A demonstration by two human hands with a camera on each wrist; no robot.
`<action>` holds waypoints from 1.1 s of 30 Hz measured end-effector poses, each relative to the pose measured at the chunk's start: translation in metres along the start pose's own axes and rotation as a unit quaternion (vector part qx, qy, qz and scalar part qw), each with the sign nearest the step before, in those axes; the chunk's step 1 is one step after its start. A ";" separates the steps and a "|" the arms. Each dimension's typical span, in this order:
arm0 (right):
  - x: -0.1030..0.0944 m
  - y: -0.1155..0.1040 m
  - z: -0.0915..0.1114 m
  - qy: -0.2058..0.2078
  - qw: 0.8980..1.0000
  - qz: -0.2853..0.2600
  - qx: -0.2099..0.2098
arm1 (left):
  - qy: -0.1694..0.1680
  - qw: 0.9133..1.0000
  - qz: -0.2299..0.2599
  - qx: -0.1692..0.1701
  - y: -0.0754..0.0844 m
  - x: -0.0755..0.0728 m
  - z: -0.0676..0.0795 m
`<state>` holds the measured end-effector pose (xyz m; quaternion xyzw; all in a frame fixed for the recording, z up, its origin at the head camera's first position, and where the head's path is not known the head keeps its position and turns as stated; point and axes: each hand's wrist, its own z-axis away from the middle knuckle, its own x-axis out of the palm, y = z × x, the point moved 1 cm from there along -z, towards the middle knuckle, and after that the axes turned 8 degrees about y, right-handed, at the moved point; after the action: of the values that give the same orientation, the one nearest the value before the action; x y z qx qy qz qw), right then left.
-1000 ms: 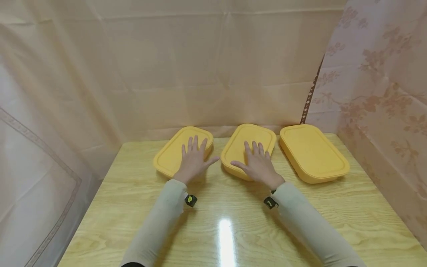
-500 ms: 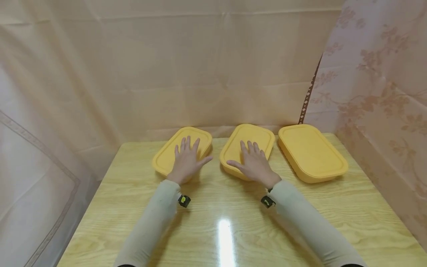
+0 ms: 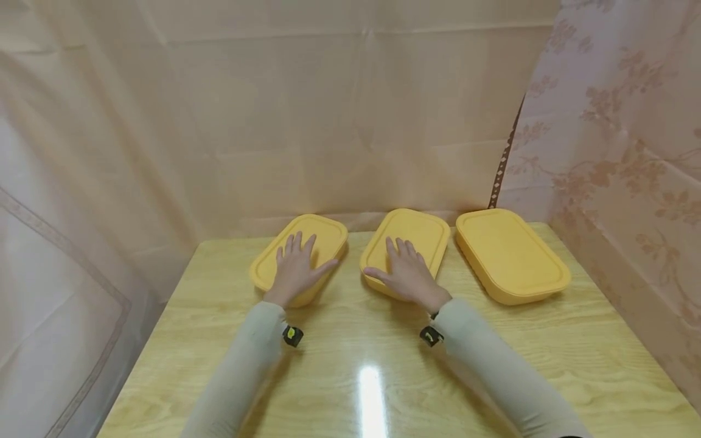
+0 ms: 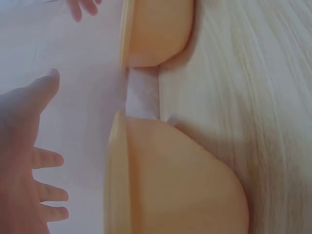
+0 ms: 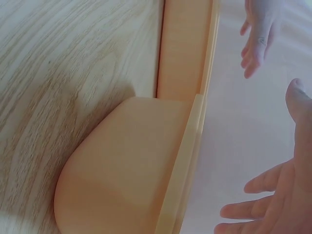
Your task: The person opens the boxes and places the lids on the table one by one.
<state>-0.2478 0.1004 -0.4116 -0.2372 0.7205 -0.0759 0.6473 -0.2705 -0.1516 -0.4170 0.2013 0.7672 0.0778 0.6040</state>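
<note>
Three yellow lidded boxes with rounded corners stand in a row on the table's far half. Over the left box (image 3: 327, 231) is my left hand (image 3: 294, 272), its fingers spread and extended. My right hand (image 3: 408, 275) hovers in the same way over the middle box (image 3: 421, 230). Both wrist views show a gap between hand and lid: the left hand (image 4: 17, 161) is apart from the box wall (image 4: 180, 180), and the right hand (image 5: 287, 180) is off the lid edge (image 5: 183, 170). Neither hand holds anything.
To the right, apart from both hands, lies the third yellow box (image 3: 512, 252). Behind the wooden table (image 3: 328, 377) hangs a beige cloth (image 3: 274, 121). A flowered cloth (image 3: 630, 182) borders the right side, and a pale cloth (image 3: 55, 304) the left.
My left hand has drifted left over the left box. The right hand has shifted slightly left over the middle box. The boxes keep their places on the table.
</note>
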 end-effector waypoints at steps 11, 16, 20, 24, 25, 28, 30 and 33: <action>0.004 -0.011 -0.003 0.007 1.000 -0.014 -0.021 | 0.012 1.000 -0.007 -0.013 -0.014 -0.004 0.003; 0.010 -0.015 -0.005 0.002 1.000 -0.023 -0.021 | 0.007 1.000 -0.013 -0.020 -0.021 -0.004 0.003; 0.013 -0.018 -0.005 -0.005 0.999 -0.023 -0.025 | 0.006 1.000 -0.011 -0.025 -0.026 -0.006 0.004; 0.016 -0.021 -0.006 -0.005 0.999 -0.021 -0.031 | 0.001 1.000 -0.002 -0.030 -0.031 -0.009 0.004; 0.017 -0.022 -0.006 -0.005 0.999 -0.023 -0.032 | 0.001 1.000 -0.001 -0.029 -0.032 -0.010 0.004; 0.019 -0.024 -0.007 -0.002 0.999 -0.032 -0.037 | 0.001 1.000 -0.003 -0.031 -0.037 -0.013 0.004; 0.021 -0.027 -0.009 0.003 0.998 -0.038 -0.041 | 0.001 0.999 -0.007 -0.034 -0.041 -0.015 0.004; 0.025 -0.031 -0.010 0.004 0.998 -0.041 -0.048 | -0.001 0.999 -0.012 -0.039 -0.046 -0.017 0.004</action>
<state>-0.2514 0.0601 -0.4194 -0.2972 0.7157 -0.0687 0.6283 -0.2738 -0.2009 -0.4197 0.1687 0.7656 0.0998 0.6128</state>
